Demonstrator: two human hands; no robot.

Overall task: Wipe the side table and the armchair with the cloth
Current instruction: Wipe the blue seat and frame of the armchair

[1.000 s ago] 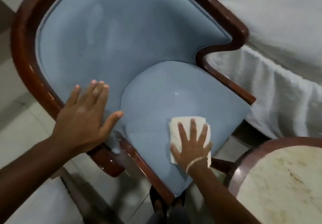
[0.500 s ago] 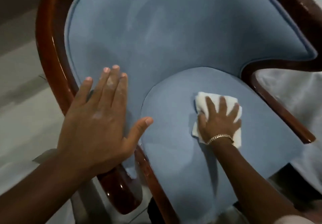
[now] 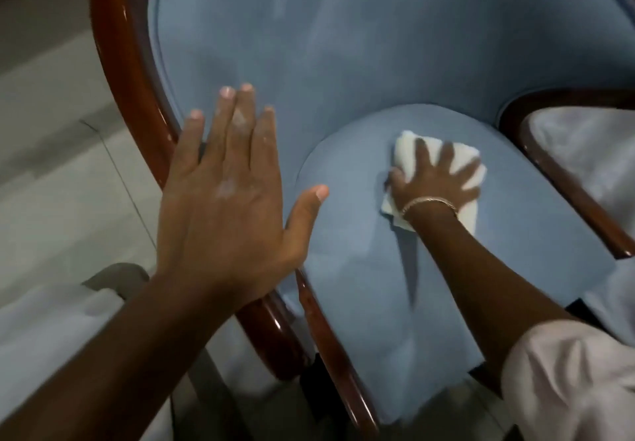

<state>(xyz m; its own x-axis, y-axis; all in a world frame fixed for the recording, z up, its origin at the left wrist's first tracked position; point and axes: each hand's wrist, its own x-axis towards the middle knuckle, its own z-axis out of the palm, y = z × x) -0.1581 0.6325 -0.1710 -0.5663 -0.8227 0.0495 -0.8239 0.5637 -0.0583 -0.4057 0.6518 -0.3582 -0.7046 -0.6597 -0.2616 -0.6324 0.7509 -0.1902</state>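
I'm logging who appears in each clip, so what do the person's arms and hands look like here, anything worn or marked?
Both forearms are bare. The right hand has a thin gold-coloured chain bracelet at the wrist, and a pale rolled-up sleeve bunches at that elbow. The left hand wears nothing; pale powdery smudges mark its back and middle finger. The right fingers are blurred.

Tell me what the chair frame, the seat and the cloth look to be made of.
Frame: looks like dark red-brown wood with a glossy varnish, going by the bright highlights.
Seat: blue fabric, matte and suede-like, with faint wipe streaks.
Cloth: white folded textile, soft-edged; too blurred to say terry or paper.
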